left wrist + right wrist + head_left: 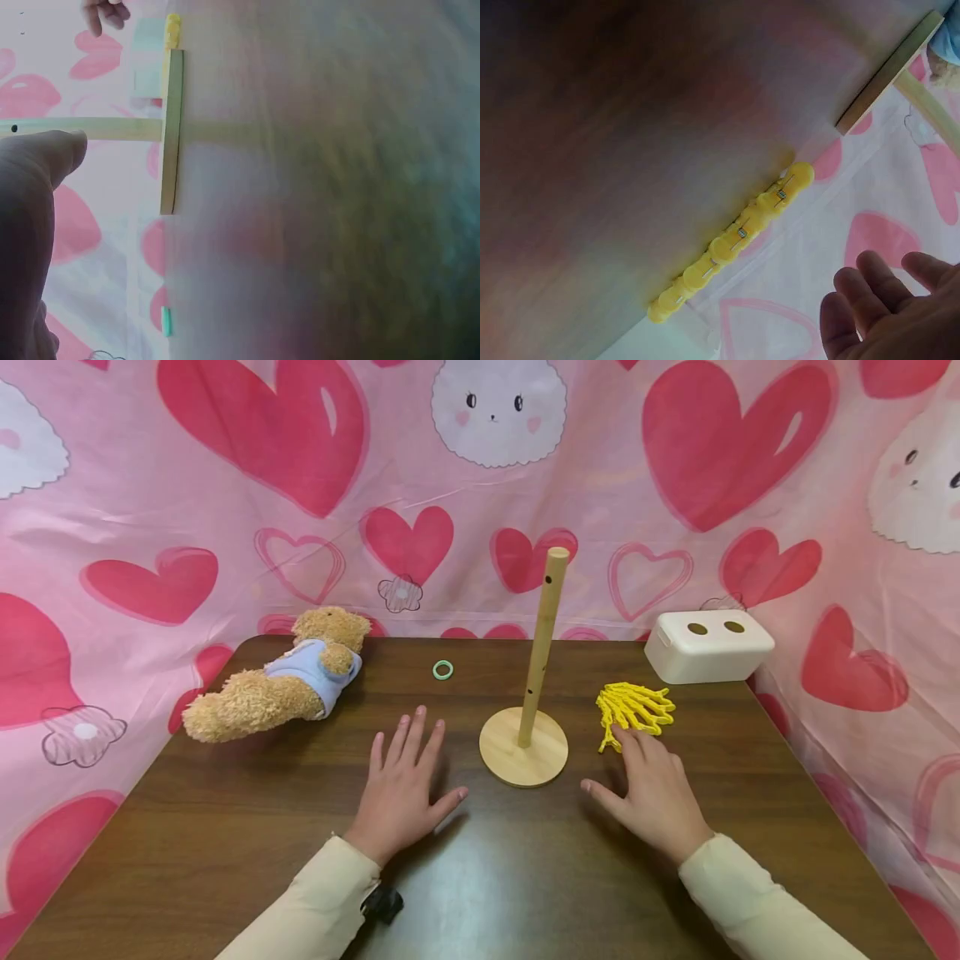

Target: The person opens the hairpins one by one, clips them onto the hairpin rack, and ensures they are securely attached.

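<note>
My left hand is held palm down above the table, fingers spread and straight, holding nothing. Just to its right stands an upright wooden pole with small dark holes, fixed in a round wooden base. My right hand is also spread palm down, with nothing in it. Its fingertips overlap the near edge of a yellow bundle of thin, folded strands in the head view. From the right wrist, that yellow bundle shows rounded lobes with small metallic bits, apart from the fingers.
A teddy bear in a light blue top lies at the table's left. A small green ring is toward the back. At the back right sits a white box with two round holes. Heart-patterned cloth hangs around the brown table.
</note>
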Demonstrator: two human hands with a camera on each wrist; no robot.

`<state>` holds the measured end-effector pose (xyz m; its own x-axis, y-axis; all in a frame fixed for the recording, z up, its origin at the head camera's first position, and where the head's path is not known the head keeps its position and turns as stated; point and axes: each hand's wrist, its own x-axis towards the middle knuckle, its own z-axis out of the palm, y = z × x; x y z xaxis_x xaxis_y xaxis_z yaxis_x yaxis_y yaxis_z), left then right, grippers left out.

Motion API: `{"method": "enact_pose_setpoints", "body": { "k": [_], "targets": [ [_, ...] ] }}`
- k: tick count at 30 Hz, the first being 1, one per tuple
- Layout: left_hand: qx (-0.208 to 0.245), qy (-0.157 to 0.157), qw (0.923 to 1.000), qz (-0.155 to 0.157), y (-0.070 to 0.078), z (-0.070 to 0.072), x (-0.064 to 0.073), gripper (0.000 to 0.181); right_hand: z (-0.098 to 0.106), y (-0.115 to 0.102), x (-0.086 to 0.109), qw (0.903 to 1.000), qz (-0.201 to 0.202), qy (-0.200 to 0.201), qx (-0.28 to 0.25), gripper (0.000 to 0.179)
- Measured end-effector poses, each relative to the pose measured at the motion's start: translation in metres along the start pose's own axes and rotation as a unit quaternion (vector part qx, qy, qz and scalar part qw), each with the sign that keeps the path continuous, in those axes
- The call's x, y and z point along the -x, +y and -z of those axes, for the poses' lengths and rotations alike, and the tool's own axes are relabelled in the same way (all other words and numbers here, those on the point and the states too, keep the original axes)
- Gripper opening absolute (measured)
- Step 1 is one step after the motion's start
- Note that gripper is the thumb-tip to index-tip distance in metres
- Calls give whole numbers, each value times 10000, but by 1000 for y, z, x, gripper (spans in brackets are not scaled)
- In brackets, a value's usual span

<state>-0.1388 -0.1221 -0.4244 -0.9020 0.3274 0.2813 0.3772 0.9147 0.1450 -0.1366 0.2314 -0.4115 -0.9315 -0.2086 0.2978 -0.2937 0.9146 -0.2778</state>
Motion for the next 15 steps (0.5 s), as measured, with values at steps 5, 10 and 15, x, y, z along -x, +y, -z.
{"method": "enact_pose_setpoints", "body": {
  "k": [5, 10, 15],
  "targets": [
    [245, 61, 9997, -51, 1, -4, -2, 96, 1, 3, -9, 9937, -729, -402, -750, 78],
    [512, 87, 9986, 78, 2, -8, -4, 96, 1, 10, -18, 9727, -1463, -938, -1539, 75],
    [742, 43, 9970, 194, 6, -12, -9, 97, -5, 18, -24, 9526, -1906, -1205, -2041, 78]
  ]
}}
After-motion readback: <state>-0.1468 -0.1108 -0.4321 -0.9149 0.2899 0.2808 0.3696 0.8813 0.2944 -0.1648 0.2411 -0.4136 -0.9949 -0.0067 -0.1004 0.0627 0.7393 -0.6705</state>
